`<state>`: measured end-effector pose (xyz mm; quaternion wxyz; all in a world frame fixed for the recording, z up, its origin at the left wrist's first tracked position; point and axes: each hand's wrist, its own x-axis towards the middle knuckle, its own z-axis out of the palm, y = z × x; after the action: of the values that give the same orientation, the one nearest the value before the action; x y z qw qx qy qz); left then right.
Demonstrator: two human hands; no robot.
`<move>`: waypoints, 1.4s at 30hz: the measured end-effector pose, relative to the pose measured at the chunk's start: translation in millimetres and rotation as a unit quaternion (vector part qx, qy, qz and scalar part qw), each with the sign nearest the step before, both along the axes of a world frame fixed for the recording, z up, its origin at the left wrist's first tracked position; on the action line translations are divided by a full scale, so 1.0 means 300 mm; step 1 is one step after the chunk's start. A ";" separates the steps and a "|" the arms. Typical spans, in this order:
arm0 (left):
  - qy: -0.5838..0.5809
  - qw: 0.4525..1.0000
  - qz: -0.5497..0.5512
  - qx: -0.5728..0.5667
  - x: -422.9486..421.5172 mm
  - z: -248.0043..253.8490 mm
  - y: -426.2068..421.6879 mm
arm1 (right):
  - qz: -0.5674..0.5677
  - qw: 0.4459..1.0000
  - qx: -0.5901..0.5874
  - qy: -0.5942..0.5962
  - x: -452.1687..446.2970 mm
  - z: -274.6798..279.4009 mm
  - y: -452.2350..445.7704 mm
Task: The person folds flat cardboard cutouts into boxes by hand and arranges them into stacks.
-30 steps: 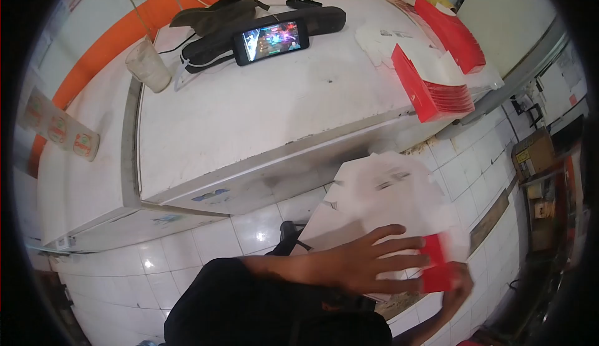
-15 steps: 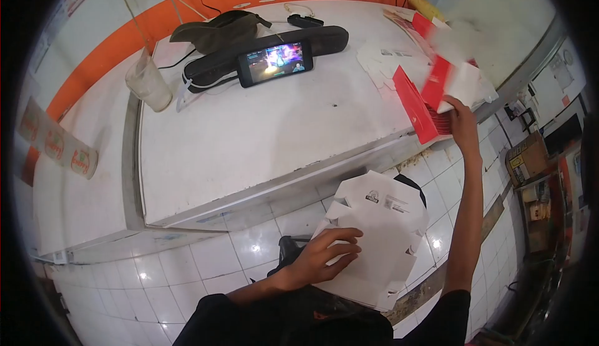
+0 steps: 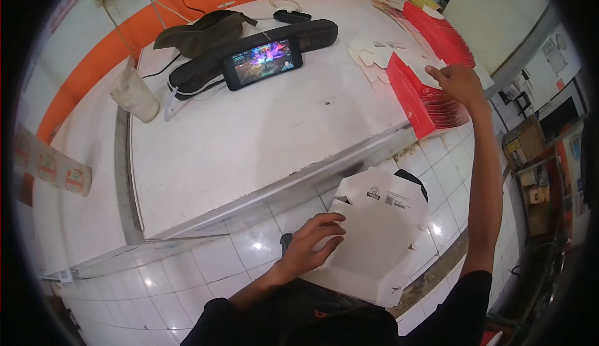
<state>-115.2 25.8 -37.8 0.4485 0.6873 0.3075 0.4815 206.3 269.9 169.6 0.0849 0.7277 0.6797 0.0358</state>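
Observation:
A stack of flat white die-cut cardboard sheets lies on the lap, with a small printed logo near its far edge. My left hand is at the stack's left edge, fingers apart and curved, holding nothing. My right hand is stretched out over a nested row of red folded cartons at the table's right edge. Its fingers are apart and touch or hover just above the cartons' top; exact contact is unclear. Behind it stands a second red row.
On the white tabletop, a phone leans on a long black case, beside a dark cap. A cloudy plastic cup and stacked printed cups are at the left. More flat cardboard lies beyond the cartons.
The red piece that was between my hands has gone to the carton row, and my right hand has moved up there and opened. My left hand has drawn back to the stack's left edge.

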 end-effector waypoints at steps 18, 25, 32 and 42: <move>0.238 0.944 0.015 -0.226 0.086 -0.239 -0.004 | 0.004 0.898 0.342 0.276 0.174 -0.463 -0.786; 0.171 0.938 0.041 -0.297 0.108 -0.248 -0.037 | -0.344 0.823 0.211 0.400 -0.096 -0.883 -1.420; 0.142 0.936 0.020 -0.322 0.128 -0.253 -0.044 | -0.374 0.826 0.206 0.369 -0.063 -0.824 -1.442; 0.271 0.953 0.071 -0.112 0.084 -0.238 -0.037 | -0.155 0.838 0.390 0.350 -0.002 -0.746 -1.418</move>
<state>-89.9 14.6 -109.0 0.3866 0.7139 0.5175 0.2704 205.6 -155.4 -54.1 -0.4448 0.7606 0.4721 0.0270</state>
